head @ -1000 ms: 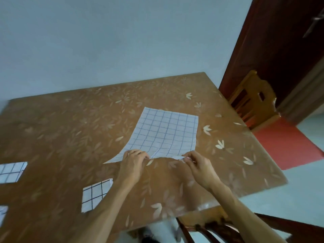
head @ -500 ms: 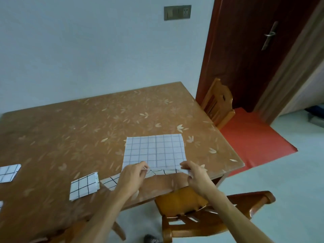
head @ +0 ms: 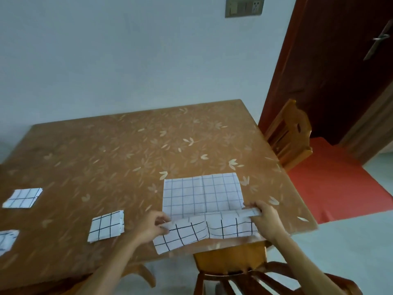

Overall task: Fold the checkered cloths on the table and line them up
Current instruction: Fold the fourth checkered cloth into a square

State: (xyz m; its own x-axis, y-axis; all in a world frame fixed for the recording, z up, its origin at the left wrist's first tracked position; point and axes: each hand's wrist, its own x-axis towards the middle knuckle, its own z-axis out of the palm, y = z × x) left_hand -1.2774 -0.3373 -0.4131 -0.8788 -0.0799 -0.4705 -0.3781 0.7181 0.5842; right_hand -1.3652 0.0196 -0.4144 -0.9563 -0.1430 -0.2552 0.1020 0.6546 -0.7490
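A person's two bare hands work an open checkered cloth (head: 202, 194) at the lower centre of the frame, near the front edge of a brown, leaf-patterned table (head: 127, 158). The left hand (head: 148, 227) pinches the cloth at its left side, fingers curled onto the fabric. The right hand (head: 265, 216) grips a raised band of the cloth at its right side. The hands are apart, one at each end of a crease that runs across the cloth. Beyond the crease the fabric lies flat with a faint grid; nearer the camera a wrinkled strip shows bolder black lines and reaches the table's front edge.

Three smaller cloths, already folded into squares, sit on the left half of the table. The nearest folded cloth (head: 106, 226) lies just left of the left hand, the second folded cloth (head: 22, 198) is at the far left, and the third folded cloth (head: 7, 240) is cut off by the lower left edge.

A wooden chair (head: 229, 260) stands under the table at lower centre, and another chair (head: 291, 133) at the table's right side. A dark red door (head: 340, 60) fills the upper right above a red mat (head: 340, 184), and a switch plate (head: 244, 6) is on the pale wall at the top.
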